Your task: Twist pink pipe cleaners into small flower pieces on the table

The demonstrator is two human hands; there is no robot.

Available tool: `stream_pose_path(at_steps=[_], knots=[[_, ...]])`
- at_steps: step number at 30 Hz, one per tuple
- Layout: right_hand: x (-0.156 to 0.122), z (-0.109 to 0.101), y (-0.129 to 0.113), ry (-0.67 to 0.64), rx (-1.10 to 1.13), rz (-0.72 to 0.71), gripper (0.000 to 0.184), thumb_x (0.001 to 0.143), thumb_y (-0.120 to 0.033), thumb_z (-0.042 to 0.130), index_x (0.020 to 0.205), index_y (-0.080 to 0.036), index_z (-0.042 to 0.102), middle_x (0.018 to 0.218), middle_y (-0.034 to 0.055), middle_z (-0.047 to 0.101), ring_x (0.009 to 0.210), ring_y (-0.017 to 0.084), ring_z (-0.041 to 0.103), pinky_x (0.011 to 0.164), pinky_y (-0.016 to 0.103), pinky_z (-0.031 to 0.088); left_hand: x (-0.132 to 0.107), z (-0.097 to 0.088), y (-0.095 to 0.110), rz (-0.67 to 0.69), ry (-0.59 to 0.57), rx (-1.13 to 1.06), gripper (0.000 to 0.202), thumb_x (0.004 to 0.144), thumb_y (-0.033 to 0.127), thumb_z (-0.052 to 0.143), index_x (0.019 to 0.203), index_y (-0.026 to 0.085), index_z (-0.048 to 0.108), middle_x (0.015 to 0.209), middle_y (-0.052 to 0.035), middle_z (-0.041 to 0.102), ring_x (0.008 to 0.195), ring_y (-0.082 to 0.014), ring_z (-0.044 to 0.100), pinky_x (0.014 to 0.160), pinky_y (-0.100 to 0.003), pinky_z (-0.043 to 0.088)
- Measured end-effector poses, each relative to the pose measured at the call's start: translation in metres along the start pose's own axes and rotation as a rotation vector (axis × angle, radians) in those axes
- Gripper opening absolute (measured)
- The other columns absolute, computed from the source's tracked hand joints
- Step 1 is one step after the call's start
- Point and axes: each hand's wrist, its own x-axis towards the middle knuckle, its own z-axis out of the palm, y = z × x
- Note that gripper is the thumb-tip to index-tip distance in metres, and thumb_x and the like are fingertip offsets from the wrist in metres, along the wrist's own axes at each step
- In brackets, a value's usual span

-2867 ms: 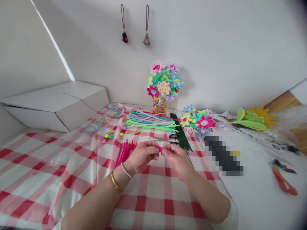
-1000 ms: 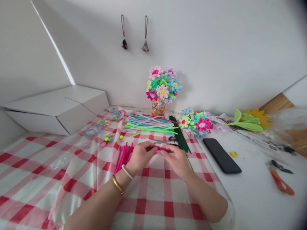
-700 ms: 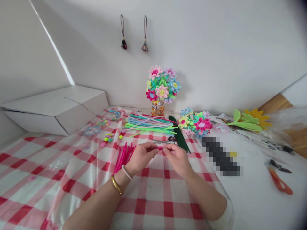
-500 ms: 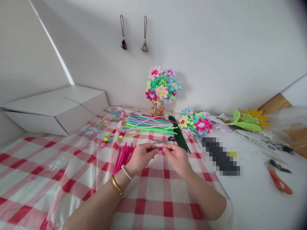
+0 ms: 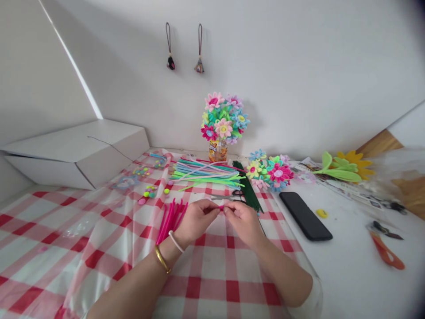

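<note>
Between my two hands is a short length of bright pink pipe cleaner (image 5: pixel 221 208), mostly hidden by the fingers. My left hand (image 5: pixel 199 220) pinches its left end between thumb and forefinger. On the other end, my right hand (image 5: pixel 245 221) has its thumb and fingertips closed. Several long pink pipe cleaners (image 5: pixel 171 220) lie in a loose bunch beside my left wrist. Just beyond the fingers rest scissors with black handles (image 5: pixel 237 193). Farther back spreads a pile of blue, lilac and green pipe cleaners (image 5: pixel 206 173), with dark green ones (image 5: pixel 251 192) to its right.
A jar of fuzzy flowers (image 5: pixel 218 150) stands against the wall, and more flowers (image 5: pixel 274 172) lie at its right. Small pompoms (image 5: pixel 149 194) are scattered left. A white box (image 5: pixel 109 150) sits back left. On the right are a black phone (image 5: pixel 305 216) and an orange-handled tool (image 5: pixel 387 251).
Both hands stay in nearly the same place, still pinching the pink pipe cleaner. The fingertips have shifted slightly, and less of the pink shows between them.
</note>
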Motion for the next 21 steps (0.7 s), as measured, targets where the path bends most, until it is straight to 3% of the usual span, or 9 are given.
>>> stream_pose_path(at_steps=[5, 11, 15, 17, 21], knots=[[-0.001, -0.0008, -0.0008, 0.006, 0.02, 0.005, 0.015, 0.08, -0.027, 0.052, 0.085, -0.023, 0.066, 0.092, 0.0043, 0.068, 0.085, 0.02, 0.061, 0.078, 0.032, 0.044, -0.0008, 0.0017, -0.0009, 0.01, -0.002, 0.006, 0.015, 0.073, 0.029, 0.06, 0.077, 0.016, 0.068, 0.07, -0.0036, 0.065, 0.063, -0.0131, 0.054, 0.056, -0.022, 0.041], [0.0015, -0.0037, -0.0048, -0.094, 0.405, 0.3, 0.029, 0.078, -0.044, 0.055, 0.084, -0.018, 0.067, 0.077, 0.0051, 0.067, 0.076, 0.019, 0.061, 0.07, 0.03, 0.046, 0.0004, -0.0033, 0.0013, 0.112, 0.056, 0.005, 0.011, 0.075, 0.022, 0.059, 0.079, 0.017, 0.068, 0.075, -0.0041, 0.064, 0.069, -0.014, 0.057, 0.062, -0.023, 0.044], [0.0021, -0.0003, -0.001, -0.13, 0.679, 0.434, 0.029, 0.074, -0.044, 0.061, 0.076, -0.016, 0.068, 0.072, 0.0048, 0.065, 0.071, 0.016, 0.059, 0.068, 0.029, 0.044, 0.002, -0.0065, 0.0032, 0.187, 0.02, 0.001, 0.012, 0.075, 0.019, 0.059, 0.079, 0.017, 0.07, 0.078, -0.0051, 0.064, 0.073, -0.0154, 0.058, 0.066, -0.025, 0.045], [0.002, 0.001, 0.0008, -0.127, 0.751, 0.439, 0.024, 0.072, -0.04, 0.065, 0.076, -0.016, 0.068, 0.071, 0.0036, 0.064, 0.069, 0.014, 0.057, 0.068, 0.028, 0.043, 0.0027, -0.0064, 0.0041, 0.13, 0.031, -0.079, 0.012, 0.074, 0.02, 0.061, 0.081, 0.018, 0.07, 0.081, -0.0054, 0.065, 0.076, -0.0165, 0.059, 0.068, -0.027, 0.045], [0.0023, 0.0008, 0.0008, -0.103, 0.791, 0.381, 0.021, 0.07, -0.037, 0.067, 0.077, -0.017, 0.068, 0.069, 0.0022, 0.063, 0.067, 0.014, 0.055, 0.07, 0.03, 0.042, 0.0033, -0.0063, 0.0063, -0.147, 0.021, -0.427, 0.02, 0.071, 0.026, 0.066, 0.088, 0.016, 0.067, 0.082, -0.0056, 0.066, 0.073, -0.0155, 0.059, 0.069, -0.028, 0.045]])
